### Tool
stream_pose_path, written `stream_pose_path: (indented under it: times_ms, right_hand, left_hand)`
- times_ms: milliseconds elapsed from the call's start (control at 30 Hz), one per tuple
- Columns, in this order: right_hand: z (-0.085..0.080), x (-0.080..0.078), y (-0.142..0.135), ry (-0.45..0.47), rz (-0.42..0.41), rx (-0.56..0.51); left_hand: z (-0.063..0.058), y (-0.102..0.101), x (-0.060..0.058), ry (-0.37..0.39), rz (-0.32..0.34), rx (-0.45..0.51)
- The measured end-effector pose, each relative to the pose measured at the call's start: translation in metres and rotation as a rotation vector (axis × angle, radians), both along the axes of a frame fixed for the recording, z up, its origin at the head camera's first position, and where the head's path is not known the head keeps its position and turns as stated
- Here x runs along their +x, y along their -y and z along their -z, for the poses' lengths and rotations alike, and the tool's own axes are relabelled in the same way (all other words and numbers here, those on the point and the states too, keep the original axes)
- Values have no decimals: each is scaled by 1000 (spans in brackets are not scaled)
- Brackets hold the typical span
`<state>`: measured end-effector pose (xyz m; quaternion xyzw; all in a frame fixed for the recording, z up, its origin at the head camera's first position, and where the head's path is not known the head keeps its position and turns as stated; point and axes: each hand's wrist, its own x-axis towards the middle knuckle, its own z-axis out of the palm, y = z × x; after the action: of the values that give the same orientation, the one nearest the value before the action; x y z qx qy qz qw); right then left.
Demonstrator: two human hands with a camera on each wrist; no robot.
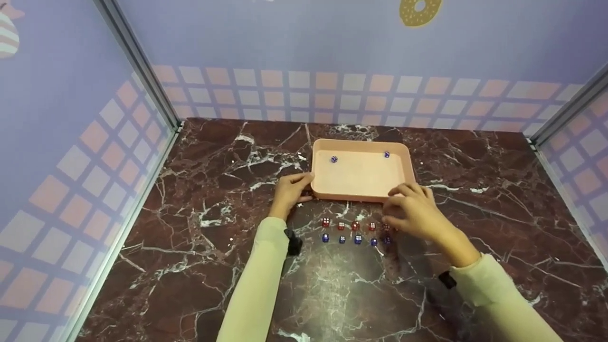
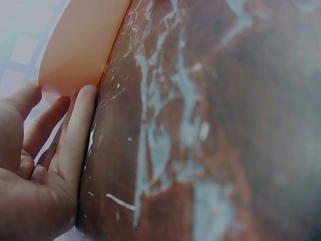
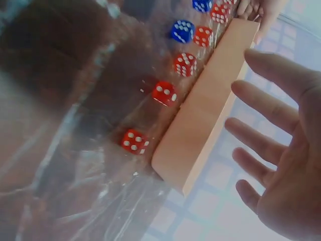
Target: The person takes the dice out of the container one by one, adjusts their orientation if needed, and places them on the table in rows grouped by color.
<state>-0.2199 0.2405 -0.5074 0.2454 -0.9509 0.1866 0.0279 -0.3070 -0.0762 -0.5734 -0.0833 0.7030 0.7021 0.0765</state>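
Observation:
A shallow peach tray (image 1: 351, 196) lies on the marbled table, with a blue die (image 1: 334, 159) near its left side and another blue die (image 1: 387, 155) towards the back right. My left hand (image 1: 290, 191) touches the tray's near left corner from outside, its fingertips against the wall. Above the near right rim hovers my right hand (image 1: 412, 209), fingers spread and slightly bent; in the right wrist view nothing lies between them. In front of the tray runs a row of red dice (image 1: 341, 226), and nearer me a row of blue dice (image 1: 358, 239).
The right hand partly covers the right end of the dice rows in the head view. Patterned lilac panels (image 1: 294, 42) stand behind and at both sides of the table (image 1: 213, 190), joined by grey posts (image 1: 137, 57).

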Motion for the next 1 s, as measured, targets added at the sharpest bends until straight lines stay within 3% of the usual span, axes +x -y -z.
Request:
stream_pose_path:
  times_ms: [367,633,800,1000]
  right_hand:
    - [-18,-58,44,-11,-13,44]
    - [-17,-95,68,42,112,98]
    - [-12,-110,82,90,140,74]
    - [-13,-128,100,125,208,127]
  left_hand:
    - [-1,0,0,-23,-24,15]
    - [0,-1,2,-31,-11,-2]
    - [0,-2,2,-28,-8,-4]
    - [3,-2,1,-39,-29,1]
